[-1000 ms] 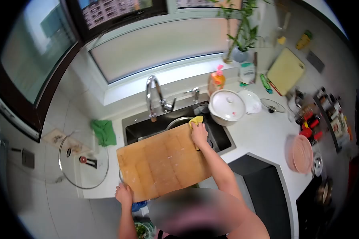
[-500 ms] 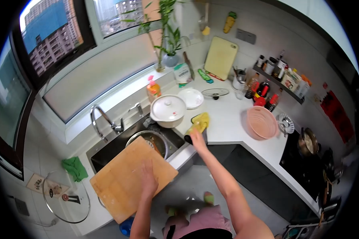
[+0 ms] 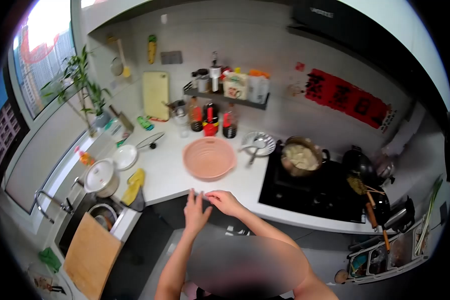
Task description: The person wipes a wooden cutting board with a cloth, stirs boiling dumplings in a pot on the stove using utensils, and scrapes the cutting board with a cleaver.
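Observation:
My left hand [image 3: 197,214] is raised in front of the counter's edge, fingers stretched and apart, holding nothing I can see. Close on its right, my right hand [image 3: 224,202] points its loosely bent fingers towards it; nothing shows in them. Whether the fingertips touch is too blurred to tell. Just beyond both hands, a pink plastic basin [image 3: 209,159] sits on the white counter. To the left, a wooden cutting board [image 3: 90,255] lies over the sink's front edge, near a metal bowl [image 3: 104,215] in the sink.
A pot of pale food [image 3: 301,156] stands on the black stove [image 3: 310,197] at right. Behind the basin are sauce bottles [image 3: 229,121] and a striped plate [image 3: 259,143]. A yellow cloth [image 3: 134,186], a white lidded pot [image 3: 100,178] and a white plate [image 3: 125,157] are left.
My left hand has left the cutting board and my right hand has left the yellow cloth. Both are now close together before the basin. The view has turned right towards the stove.

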`<move>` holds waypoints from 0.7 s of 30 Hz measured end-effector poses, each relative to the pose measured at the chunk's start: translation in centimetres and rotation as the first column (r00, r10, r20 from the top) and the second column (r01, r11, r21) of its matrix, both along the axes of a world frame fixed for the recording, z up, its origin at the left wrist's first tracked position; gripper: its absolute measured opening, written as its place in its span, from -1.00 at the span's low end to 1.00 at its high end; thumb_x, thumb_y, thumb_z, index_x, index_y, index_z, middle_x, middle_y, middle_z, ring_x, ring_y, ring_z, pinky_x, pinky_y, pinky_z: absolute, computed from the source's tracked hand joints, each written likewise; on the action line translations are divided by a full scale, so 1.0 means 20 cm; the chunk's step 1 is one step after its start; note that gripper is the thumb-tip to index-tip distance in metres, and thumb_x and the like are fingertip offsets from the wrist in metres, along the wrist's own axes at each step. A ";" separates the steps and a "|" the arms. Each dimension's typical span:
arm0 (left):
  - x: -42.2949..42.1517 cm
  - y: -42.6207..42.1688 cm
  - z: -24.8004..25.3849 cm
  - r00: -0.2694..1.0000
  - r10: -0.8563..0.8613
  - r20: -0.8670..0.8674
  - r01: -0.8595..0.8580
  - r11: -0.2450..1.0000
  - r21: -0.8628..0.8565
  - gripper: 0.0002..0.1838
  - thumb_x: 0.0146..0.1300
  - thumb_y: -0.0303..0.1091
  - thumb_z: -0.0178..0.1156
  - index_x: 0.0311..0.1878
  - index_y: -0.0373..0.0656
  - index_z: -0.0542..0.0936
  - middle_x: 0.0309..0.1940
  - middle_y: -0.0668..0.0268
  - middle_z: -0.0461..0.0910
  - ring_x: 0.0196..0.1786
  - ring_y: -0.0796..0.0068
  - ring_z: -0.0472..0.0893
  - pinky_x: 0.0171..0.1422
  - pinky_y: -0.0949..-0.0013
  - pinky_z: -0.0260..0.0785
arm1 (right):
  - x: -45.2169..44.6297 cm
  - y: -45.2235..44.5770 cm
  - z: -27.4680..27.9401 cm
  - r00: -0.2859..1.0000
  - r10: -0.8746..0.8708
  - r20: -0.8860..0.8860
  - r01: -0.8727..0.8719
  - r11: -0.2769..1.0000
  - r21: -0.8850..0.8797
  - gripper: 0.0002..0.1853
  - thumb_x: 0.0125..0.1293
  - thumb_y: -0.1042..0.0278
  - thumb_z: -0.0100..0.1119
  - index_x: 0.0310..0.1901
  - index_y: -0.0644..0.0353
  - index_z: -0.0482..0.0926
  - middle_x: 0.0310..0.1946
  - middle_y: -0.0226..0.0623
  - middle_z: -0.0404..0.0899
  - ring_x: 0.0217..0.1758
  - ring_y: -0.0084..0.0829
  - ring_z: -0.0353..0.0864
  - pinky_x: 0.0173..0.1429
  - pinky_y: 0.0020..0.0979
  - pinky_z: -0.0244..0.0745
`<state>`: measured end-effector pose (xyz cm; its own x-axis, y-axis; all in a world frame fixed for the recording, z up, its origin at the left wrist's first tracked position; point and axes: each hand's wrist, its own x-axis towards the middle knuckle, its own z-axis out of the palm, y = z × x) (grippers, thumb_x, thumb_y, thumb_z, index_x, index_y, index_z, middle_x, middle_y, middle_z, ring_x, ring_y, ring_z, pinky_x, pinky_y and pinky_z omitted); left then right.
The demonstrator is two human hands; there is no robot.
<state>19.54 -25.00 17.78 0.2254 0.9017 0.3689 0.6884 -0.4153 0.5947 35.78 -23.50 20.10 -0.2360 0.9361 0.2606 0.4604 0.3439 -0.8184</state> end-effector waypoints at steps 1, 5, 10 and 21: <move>0.19 0.03 0.00 0.996 -0.090 0.019 0.090 0.996 -0.003 -0.29 -0.03 -0.27 0.32 0.23 -0.13 0.29 0.31 -0.13 0.08 0.25 -0.07 0.28 0.17 0.02 0.25 | 0.15 -0.02 0.01 1.000 -0.027 0.007 0.027 0.999 -0.021 -0.74 0.27 0.37 0.03 -0.03 0.21 0.54 -0.27 -0.19 0.63 -0.22 -0.38 0.61 -0.12 -0.43 0.48; 0.67 0.09 0.00 0.988 -0.133 0.074 0.138 0.987 -0.076 -0.33 0.00 -0.26 0.28 0.23 -0.09 0.29 0.28 -0.05 0.17 0.24 -0.03 0.31 0.16 0.03 0.26 | 0.52 0.08 -0.07 0.957 -0.290 -0.016 0.285 0.948 -0.144 -0.71 0.32 0.32 -0.06 -0.01 0.22 0.52 -0.31 -0.15 0.64 -0.27 -0.42 0.64 -0.14 -0.43 0.51; 0.78 0.25 -0.03 0.974 -0.144 0.174 0.159 0.984 -0.078 -0.36 0.06 -0.33 0.23 0.25 -0.11 0.27 0.18 -0.05 0.29 0.17 0.00 0.38 0.16 0.12 0.30 | 0.61 0.41 -0.25 0.908 -0.348 -0.233 0.298 0.928 -0.225 -0.66 0.33 0.33 -0.09 0.09 0.24 0.44 -0.27 -0.18 0.62 -0.22 -0.42 0.61 -0.15 -0.43 0.52; 0.59 0.65 -0.25 0.946 0.017 0.324 0.094 0.941 -0.324 -0.66 0.19 -0.31 0.16 0.01 -0.24 0.50 -0.25 0.15 0.63 -0.29 0.35 0.60 -0.13 0.36 0.44 | 0.68 1.45 -0.49 0.370 -0.763 -0.530 0.260 0.632 -0.730 -0.44 0.34 0.15 -0.14 0.37 -0.27 0.01 0.35 -0.44 0.05 0.29 -0.36 0.11 0.18 -0.05 0.12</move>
<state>31.42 -12.01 12.69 0.1833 0.9770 0.1087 0.4274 -0.1788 0.8862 49.33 5.42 10.23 0.3884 0.8066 -0.4456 -0.4708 -0.2420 -0.8484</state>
